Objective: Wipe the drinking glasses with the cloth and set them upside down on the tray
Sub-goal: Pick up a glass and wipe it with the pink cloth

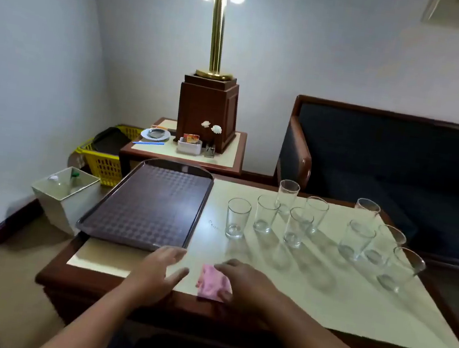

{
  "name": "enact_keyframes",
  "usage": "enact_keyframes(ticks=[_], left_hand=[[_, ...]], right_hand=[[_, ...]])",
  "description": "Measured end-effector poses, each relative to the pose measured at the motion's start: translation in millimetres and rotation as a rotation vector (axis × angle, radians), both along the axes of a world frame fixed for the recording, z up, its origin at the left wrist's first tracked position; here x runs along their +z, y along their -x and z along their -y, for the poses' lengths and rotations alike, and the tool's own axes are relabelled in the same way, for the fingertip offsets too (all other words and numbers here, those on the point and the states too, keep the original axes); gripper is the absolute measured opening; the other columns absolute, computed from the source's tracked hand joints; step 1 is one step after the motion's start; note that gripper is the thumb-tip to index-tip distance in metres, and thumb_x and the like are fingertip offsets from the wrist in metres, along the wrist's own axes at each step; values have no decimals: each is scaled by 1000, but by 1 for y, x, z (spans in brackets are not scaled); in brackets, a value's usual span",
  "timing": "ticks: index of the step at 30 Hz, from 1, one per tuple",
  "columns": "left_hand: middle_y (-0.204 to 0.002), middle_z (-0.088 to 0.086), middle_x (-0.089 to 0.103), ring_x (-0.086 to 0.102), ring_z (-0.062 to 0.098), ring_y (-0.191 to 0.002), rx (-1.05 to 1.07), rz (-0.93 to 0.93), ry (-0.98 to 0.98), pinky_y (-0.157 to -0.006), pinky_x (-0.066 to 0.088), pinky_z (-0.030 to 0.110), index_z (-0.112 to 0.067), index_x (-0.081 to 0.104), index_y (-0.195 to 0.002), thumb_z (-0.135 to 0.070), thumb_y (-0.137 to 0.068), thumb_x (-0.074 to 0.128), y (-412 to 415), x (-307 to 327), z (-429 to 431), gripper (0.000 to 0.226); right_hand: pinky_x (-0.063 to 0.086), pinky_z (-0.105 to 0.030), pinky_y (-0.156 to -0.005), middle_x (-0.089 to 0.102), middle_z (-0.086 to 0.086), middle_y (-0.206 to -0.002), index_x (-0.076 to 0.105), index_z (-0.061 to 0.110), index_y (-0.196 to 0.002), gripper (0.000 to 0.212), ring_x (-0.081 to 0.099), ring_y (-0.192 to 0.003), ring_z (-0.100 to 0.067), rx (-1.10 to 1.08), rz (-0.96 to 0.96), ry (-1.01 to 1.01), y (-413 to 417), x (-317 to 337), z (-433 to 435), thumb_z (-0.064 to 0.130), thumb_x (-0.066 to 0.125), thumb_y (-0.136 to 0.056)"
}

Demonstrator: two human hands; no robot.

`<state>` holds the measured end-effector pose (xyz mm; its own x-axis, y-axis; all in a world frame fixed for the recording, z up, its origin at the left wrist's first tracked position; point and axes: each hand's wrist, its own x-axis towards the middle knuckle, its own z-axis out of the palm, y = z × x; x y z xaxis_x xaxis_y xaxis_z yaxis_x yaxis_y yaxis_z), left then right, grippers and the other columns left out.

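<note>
We can read no text anywhere. Faint marks on the table (240,263) near the tray (148,207) are too small to make out.

Pale walls (355,50), a lit brass lamp (217,26) on a side table (233,157), dark sofa (400,155) right, yellow basket (103,166) left.
</note>
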<state>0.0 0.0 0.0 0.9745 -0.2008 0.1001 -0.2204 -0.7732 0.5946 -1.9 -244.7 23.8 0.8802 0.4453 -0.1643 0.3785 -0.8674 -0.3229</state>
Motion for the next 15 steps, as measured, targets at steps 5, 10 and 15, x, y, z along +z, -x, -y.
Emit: enact_keyframes(ticks=[5,10,15], left_hand=[[-129,-1,56,58,12,-116,7,-36,19,-94,42,17,-15,56,-135,-33,-93,66,-10,-14,2,47],[-125,1,59,58,12,-109,-5,18,-10,-97,44,22,-13,58,-132,-30,-92,67,-25,-24,5,45],[-128,-3,54,55,6,-107,-8,15,73,-84,41,6,-17,52,-138,-28,-92,68,-49,-20,22,50]], right_hand=[[48,-37,-97,47,2,-144,45,29,-139,50,43,-133,-23,-19,69,-43,-7,-34,-26,46,53,-93],[42,-29,-63,63,8,-99,61,30,-98,18,61,-97,-20,-75,276,-118,-11,-52,-31,43,50,-91],[43,-29,-60,66,8,-100,62,30,-110,20,62,-97,-21,-103,336,-148,-12,-61,-23,39,48,-98]])
